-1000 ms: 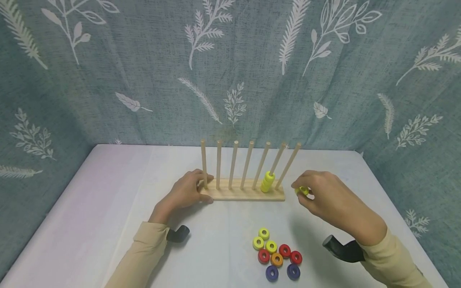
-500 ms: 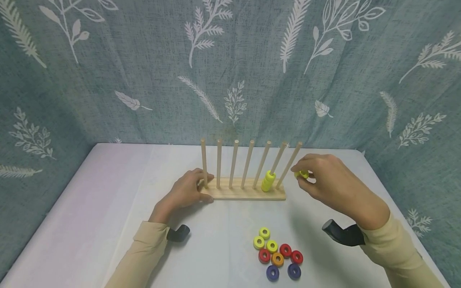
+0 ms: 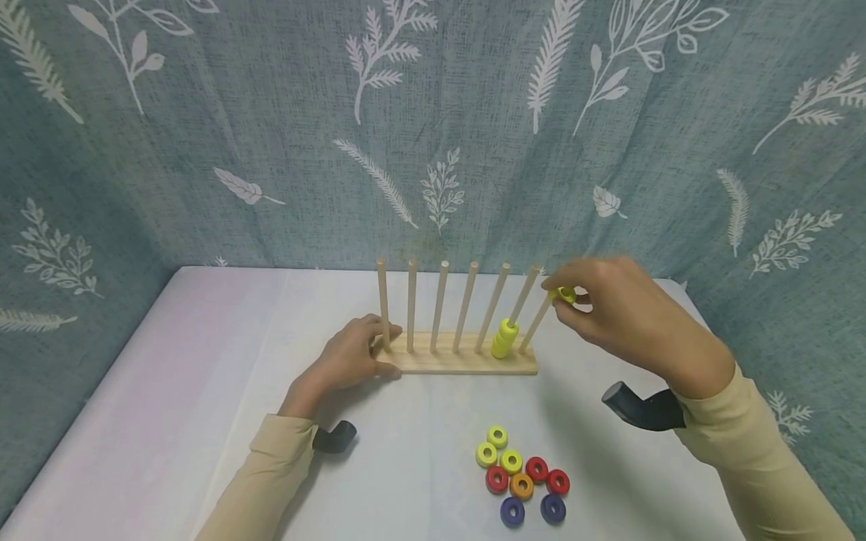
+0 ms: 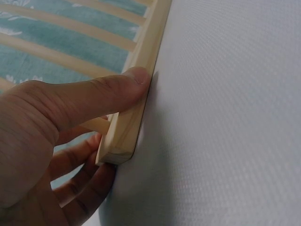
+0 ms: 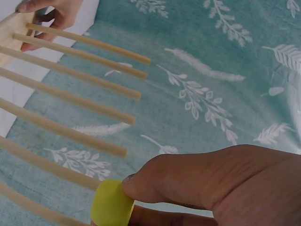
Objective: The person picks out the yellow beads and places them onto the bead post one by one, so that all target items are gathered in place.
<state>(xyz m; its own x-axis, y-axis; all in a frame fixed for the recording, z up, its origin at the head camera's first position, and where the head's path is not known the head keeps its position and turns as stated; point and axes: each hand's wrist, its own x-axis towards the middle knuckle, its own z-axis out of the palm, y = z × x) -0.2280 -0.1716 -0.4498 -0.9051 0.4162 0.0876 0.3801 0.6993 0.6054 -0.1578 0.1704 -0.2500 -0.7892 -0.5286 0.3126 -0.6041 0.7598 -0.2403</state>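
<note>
7-peg rack (image 3: 460, 364) held at L end by my L fingers (image 4: 96, 98). My R fingers (image 5: 164, 178) pinch yel. ring (image 5: 112, 203) nr R-end peg (image 3: 537, 328).

We record the ring (image 5: 112, 202) in the right grip (image 3: 639, 323) as plain bright yellow. We find the same yellow on the stack (image 3: 504, 342). Lying loose, we count three yellow rings (image 3: 490, 460), three red rings (image 3: 489, 482), one orange ring (image 3: 514, 491) and two dark purple rings (image 3: 504, 517); each is one solid colour. We note pale natural wood on the pegs (image 3: 439, 308) and the base (image 3: 467, 364), the latter with visible grain. We list the sleeves (image 3: 267, 458) as beige, the wrist fittings (image 3: 646, 412) as black. We read the counter (image 3: 203, 361) as white, tinted faintly lilac at left. We identify the curtain (image 3: 304, 225) as muted blue-green, printed with white leaves, outlined sprigs and feathery fronds.
</note>
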